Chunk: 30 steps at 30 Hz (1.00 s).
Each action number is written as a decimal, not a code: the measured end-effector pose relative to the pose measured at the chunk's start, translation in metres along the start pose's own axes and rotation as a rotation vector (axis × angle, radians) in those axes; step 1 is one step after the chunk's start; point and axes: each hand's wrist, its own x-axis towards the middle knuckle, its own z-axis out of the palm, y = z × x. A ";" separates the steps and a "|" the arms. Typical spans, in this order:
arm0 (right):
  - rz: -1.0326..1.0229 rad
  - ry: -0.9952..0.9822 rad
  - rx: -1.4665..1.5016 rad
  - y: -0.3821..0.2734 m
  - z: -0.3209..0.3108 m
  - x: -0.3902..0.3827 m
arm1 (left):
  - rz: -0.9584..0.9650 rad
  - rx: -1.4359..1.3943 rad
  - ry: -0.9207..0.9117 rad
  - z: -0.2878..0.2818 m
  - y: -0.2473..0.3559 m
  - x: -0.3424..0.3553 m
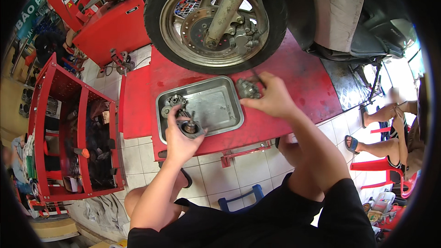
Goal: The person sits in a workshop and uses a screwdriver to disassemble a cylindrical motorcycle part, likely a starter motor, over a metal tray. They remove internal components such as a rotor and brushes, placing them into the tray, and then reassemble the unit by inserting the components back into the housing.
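Note:
My left hand (180,138) is closed round a metal housing (190,127) with a dark round centre, held over the near left part of a steel tray (220,125). Beyond my fingers, another grey metal part (175,101) with a toothed or ribbed edge lies in the tray. My right hand (271,97) is just right of the tray, its thumb and fingers round a rough grey cast-metal part (248,89) at the red platform. A thin dark rod or hose (257,76) runs by my right fingers; which one cannot be told. Small pins (228,110) lie on the tray floor.
The tray stands on a red lift platform (303,78), beneath a scooter's front wheel (216,62). A red shelf cart (82,124) with tools stands left. A blue stool (241,199) is below me. Right, a seated person (390,144) is near red chairs (367,166).

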 end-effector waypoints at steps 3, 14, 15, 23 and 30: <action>-0.087 -0.112 -0.206 0.014 0.035 0.005 | -0.063 -0.062 0.148 0.000 -0.012 0.009; -0.040 -0.439 -0.589 0.022 0.143 0.054 | -0.108 -0.215 0.264 -0.019 -0.001 0.022; -0.031 -0.434 -0.598 0.023 0.144 0.054 | -0.120 -0.211 0.256 -0.022 0.001 0.022; 0.031 -0.142 -0.327 0.014 0.135 0.035 | 0.053 -0.144 0.211 -0.033 0.009 0.014; 0.006 -0.324 0.281 -0.104 0.070 -0.023 | 0.291 -0.215 0.014 -0.032 0.013 -0.007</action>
